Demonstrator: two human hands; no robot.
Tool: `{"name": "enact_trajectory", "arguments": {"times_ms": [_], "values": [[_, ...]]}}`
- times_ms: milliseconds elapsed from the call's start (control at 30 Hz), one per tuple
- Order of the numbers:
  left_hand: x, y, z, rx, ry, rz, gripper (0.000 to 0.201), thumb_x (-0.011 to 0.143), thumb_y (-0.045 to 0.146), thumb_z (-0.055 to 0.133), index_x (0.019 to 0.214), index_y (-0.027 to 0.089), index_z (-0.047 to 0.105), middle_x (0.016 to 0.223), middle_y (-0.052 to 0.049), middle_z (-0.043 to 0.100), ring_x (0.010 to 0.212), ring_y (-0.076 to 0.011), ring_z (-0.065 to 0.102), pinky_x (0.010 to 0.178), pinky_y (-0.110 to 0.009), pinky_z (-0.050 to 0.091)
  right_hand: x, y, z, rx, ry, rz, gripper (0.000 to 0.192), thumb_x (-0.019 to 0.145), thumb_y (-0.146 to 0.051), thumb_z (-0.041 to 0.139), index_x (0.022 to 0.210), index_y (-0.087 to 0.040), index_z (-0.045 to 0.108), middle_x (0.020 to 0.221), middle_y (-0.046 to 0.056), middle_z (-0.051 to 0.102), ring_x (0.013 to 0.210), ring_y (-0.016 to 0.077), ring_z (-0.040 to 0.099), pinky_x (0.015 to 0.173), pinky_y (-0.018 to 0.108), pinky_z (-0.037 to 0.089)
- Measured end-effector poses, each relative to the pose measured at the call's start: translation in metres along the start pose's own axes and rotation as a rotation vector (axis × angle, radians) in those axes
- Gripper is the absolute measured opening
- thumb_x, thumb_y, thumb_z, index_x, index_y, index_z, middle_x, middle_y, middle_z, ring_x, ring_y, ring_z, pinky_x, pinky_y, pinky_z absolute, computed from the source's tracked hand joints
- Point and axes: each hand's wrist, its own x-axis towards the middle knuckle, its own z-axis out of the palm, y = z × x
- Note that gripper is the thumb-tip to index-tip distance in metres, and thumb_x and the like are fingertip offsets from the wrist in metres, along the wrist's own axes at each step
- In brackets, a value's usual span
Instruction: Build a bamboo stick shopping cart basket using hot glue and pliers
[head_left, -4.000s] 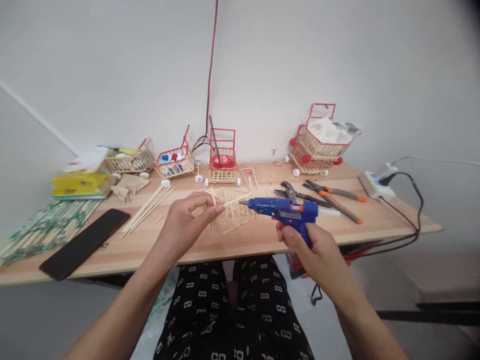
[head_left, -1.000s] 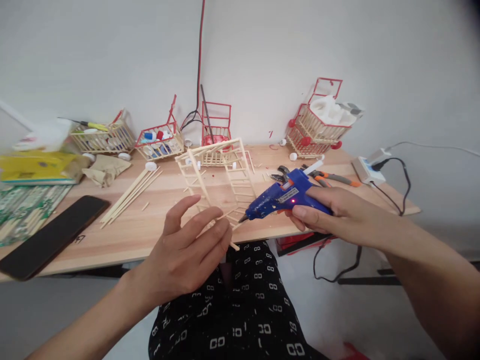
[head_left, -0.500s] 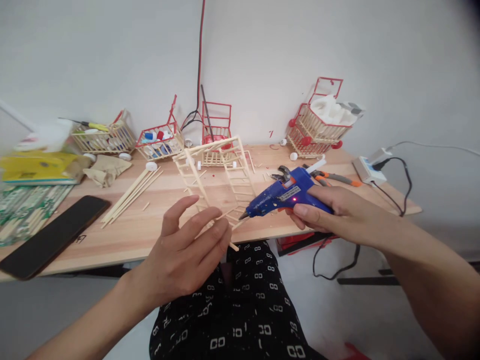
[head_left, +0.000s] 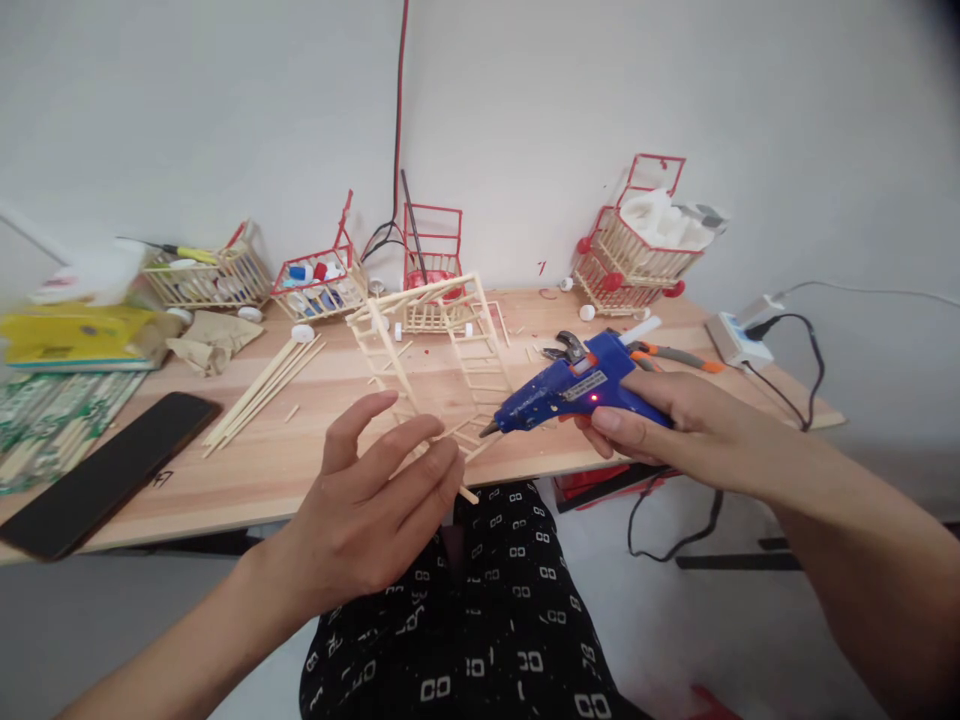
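Between hands, slatted wooden frame

glue gun: blue body, orange trigger part, a white label, a small red light glowing on its side
stick frame: pale, unpainted wood
table: light wood grain
phone: black, near the table's left front edge
trousers: black with a repeating pattern of small white squares
little carts: pale sticks with red rims and handles, along the table's back edge
pliers: orange and grey handles
box: yellow, at the left back corner
cord: red, against the white wall
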Motion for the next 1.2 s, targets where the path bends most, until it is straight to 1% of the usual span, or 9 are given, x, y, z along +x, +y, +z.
{"name": "enact_trajectory", "arguments": {"times_ms": [200, 367, 600, 667, 733, 833, 933, 1067, 1200], "values": [[-0.003, 0.000, 0.001, -0.046, -0.015, -0.019, 0.015, 0.084, 0.009, 0.063, 0.096, 0.018, 0.061, 0.099, 0.000, 0.070, 0.107, -0.0206, 0.062, 0.109, -0.050, 0.031, -0.001, 0.001, 0.001, -0.011, 0.046, -0.029, 0.041, 0.092, -0.052, 0.045, 0.068, -0.021, 0.057, 0.056, -0.004, 0.047, 0.049, 0.0105, 0.043, 0.047, 0.023, 0.032], [-0.003, -0.006, 0.007, -0.089, 0.012, -0.141, 0.014, 0.084, 0.015, 0.066, 0.096, 0.021, 0.063, 0.097, 0.002, 0.073, 0.104, -0.0197, 0.060, 0.106, -0.049, 0.033, -0.009, 0.005, 0.001, 0.109, 0.080, -0.003, 0.042, 0.091, -0.054, 0.047, 0.070, -0.020, 0.059, 0.054, -0.003, 0.049, 0.048, 0.0102, 0.042, 0.045, 0.023, 0.031], [0.009, -0.023, 0.001, -0.368, 0.035, -0.535, 0.002, 0.086, 0.021, 0.064, 0.085, 0.022, 0.066, 0.089, -0.001, 0.071, 0.094, -0.0172, 0.061, 0.084, -0.033, 0.048, -0.017, 0.026, 0.012, 0.689, 0.382, 0.147, 0.031, 0.092, -0.051, 0.050, 0.089, -0.022, 0.058, 0.075, 0.000, 0.056, 0.051, 0.0080, 0.039, 0.046, 0.022, 0.028], [0.011, -0.026, 0.000, -0.430, 0.038, -0.602, 0.006, 0.087, 0.022, 0.063, 0.083, 0.022, 0.068, 0.090, 0.000, 0.072, 0.093, -0.0163, 0.061, 0.084, -0.032, 0.048, -0.017, 0.036, 0.015, 0.736, 0.498, 0.188, 0.031, 0.090, -0.053, 0.053, 0.092, -0.022, 0.057, 0.079, 0.000, 0.055, 0.055, 0.0089, 0.041, 0.046, 0.021, 0.029], [0.010, -0.030, 0.001, -0.486, 0.051, -0.659, 0.007, 0.086, 0.023, 0.063, 0.082, 0.022, 0.069, 0.091, 0.000, 0.072, 0.093, -0.0161, 0.062, 0.085, -0.031, 0.048, -0.017, 0.047, 0.016, 0.624, 0.623, 0.248, 0.035, 0.088, -0.056, 0.053, 0.091, -0.021, 0.057, 0.080, 0.001, 0.056, 0.058, 0.0111, 0.045, 0.048, 0.022, 0.033], [0.006, -0.034, 0.005, -0.535, 0.095, -0.732, 0.007, 0.085, 0.024, 0.065, 0.082, 0.023, 0.071, 0.088, 0.001, 0.072, 0.095, -0.0167, 0.064, 0.087, -0.031, 0.049, -0.018, 0.071, 0.016, 0.181, 0.773, 0.365, 0.040, 0.088, -0.059, 0.046, 0.088, -0.021, 0.057, 0.075, 0.003, 0.059, 0.063, 0.0170, 0.052, 0.056, 0.028, 0.040], [0.004, -0.037, 0.007, -0.554, 0.116, -0.795, 0.007, 0.083, 0.026, 0.066, 0.081, 0.024, 0.072, 0.087, 0.001, 0.073, 0.092, -0.0176, 0.065, 0.087, -0.032, 0.050, -0.022, 0.098, 0.017, -0.179, 0.770, 0.475, 0.040, 0.086, -0.059, 0.041, 0.081, -0.021, 0.053, 0.070, 0.006, 0.060, 0.063, 0.0223, 0.055, 0.059, 0.033, 0.040], [0.006, -0.041, 0.007, -0.572, 0.127, -0.903, 0.008, 0.080, 0.029, 0.067, 0.077, 0.024, 0.073, 0.087, 0.001, 0.074, 0.087, -0.0190, 0.067, 0.085, -0.032, 0.052, -0.028, 0.125, 0.020, -0.330, 0.714, 0.568, 0.036, 0.085, -0.057, 0.042, 0.075, -0.022, 0.047, 0.061, 0.005, 0.054, 0.058, 0.0243, 0.055, 0.055, 0.033, 0.039], [0.006, -0.044, 0.007, -0.606, 0.157, -1.006, 0.012, 0.078, 0.033, 0.069, 0.078, 0.022, 0.074, 0.088, -0.001, 0.075, 0.089, -0.0207, 0.068, 0.087, -0.033, 0.052, -0.030, 0.144, 0.025, -0.361, 0.740, 0.466, 0.038, 0.089, -0.048, 0.041, 0.108, -0.019, 0.055, 0.091, 0.013, 0.065, 0.084, 0.0303, 0.062, 0.068, 0.036, 0.046]]}}
